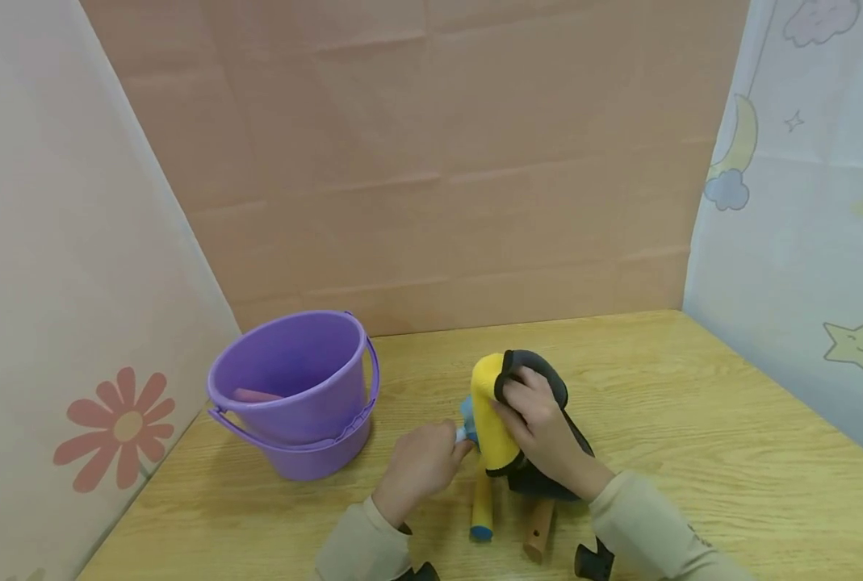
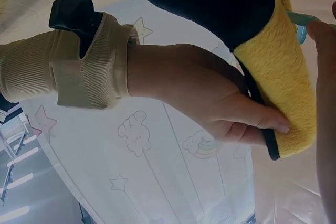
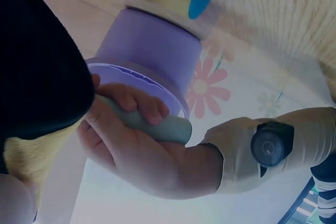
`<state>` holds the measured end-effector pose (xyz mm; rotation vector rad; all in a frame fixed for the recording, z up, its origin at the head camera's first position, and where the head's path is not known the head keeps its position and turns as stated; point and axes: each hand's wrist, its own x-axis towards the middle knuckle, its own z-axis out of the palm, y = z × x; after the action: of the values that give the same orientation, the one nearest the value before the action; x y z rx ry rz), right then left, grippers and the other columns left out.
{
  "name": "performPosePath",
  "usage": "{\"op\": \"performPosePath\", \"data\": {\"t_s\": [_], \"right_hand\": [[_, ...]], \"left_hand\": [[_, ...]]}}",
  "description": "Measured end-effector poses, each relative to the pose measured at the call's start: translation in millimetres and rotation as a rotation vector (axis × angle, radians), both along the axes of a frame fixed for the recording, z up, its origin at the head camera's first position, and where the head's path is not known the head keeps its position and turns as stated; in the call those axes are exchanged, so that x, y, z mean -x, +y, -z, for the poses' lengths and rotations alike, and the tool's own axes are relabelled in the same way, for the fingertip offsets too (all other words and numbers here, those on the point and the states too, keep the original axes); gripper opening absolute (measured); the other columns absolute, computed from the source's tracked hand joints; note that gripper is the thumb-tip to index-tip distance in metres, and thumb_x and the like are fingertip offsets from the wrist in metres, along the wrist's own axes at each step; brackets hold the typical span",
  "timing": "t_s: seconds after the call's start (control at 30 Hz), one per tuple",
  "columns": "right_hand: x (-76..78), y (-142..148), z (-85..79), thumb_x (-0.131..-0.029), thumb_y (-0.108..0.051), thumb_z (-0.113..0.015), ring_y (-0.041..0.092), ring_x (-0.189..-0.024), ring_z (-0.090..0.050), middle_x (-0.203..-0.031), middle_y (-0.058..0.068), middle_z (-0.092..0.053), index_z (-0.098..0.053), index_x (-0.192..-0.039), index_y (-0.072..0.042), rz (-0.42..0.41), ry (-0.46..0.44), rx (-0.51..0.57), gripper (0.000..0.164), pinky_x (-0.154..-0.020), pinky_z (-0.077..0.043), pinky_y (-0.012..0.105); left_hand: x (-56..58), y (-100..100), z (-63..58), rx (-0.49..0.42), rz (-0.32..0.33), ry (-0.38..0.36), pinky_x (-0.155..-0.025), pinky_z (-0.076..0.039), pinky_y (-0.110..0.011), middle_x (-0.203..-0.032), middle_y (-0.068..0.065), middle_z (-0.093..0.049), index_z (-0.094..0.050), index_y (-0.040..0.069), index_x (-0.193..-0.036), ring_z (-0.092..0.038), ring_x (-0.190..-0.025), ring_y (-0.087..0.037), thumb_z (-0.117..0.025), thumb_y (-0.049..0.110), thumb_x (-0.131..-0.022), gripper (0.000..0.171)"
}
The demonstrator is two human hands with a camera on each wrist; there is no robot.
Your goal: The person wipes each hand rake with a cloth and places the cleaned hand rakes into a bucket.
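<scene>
A purple bucket [image 1: 307,428] stands at the left of a wooden bench [image 1: 693,403], near the left wall, with a pink object [image 1: 255,395] inside. Right of it, the left hand [image 1: 424,461] has its grip curled around a pale-handled tool [image 3: 176,129]. The tool's long axis points from that grip rightward to a blue end, partly hidden by a yellow-and-dark cloth [image 1: 494,411]; whether they touch cannot be told. The right hand [image 1: 538,424], nearer the cloth, pinches its dark edge, the grip clamped on the fabric. Below the cloth, a yellow handle [image 1: 483,504] and a brown handle [image 1: 539,528] point toward the person. Farther right, bench top stretches to the right wall; behind, a tan wall [image 1: 438,202] bounds the far edge.
</scene>
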<state>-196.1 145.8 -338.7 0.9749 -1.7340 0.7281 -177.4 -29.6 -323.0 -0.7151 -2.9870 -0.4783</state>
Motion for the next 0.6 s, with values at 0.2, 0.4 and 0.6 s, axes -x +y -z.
{"op": "performPosePath", "data": {"t_s": [0.2, 0.4, 0.6], "right_hand": [[-0.3, -3, 6.3, -0.097, -0.03, -0.044, 0.022, -0.087, -0.051, -0.085, 0.002, -0.064, -0.062, -0.087, -0.005, 0.06, -0.034, -0.148, 0.033, -0.08, -0.036, 0.041], [-1.1, -3, 14.1, -0.098, -0.034, -0.04, 0.025, -0.099, -0.055, -0.096, 0.002, -0.066, -0.067, -0.094, -0.007, 0.135, -0.108, -0.261, 0.039, -0.086, -0.038, 0.046], [-3.3, -2, 14.7, -0.095, -0.024, -0.051, 0.03, -0.109, -0.053, -0.106, 0.004, -0.065, -0.066, -0.105, -0.008, 0.194, -0.16, -0.34, 0.024, -0.092, -0.034, 0.052]], "left_hand": [[-0.7, 1, -0.1, 0.002, 0.019, 0.011, -0.042, -0.027, -0.022, -0.054, 0.004, -0.033, -0.045, 0.011, -0.064, -0.03, -0.045, -0.008, -0.053, 0.02, -0.093, 0.031], [-4.5, 2, -1.4, 0.024, 0.043, 0.078, -0.042, -0.026, -0.022, -0.054, 0.005, -0.028, -0.041, 0.013, -0.061, -0.028, -0.046, -0.007, -0.05, 0.018, -0.093, 0.033], [-7.8, 3, -3.7, 0.027, 0.057, 0.16, -0.042, -0.026, -0.022, -0.054, 0.006, -0.027, -0.04, 0.014, -0.061, -0.028, -0.046, -0.007, -0.054, 0.019, -0.091, 0.034]]}}
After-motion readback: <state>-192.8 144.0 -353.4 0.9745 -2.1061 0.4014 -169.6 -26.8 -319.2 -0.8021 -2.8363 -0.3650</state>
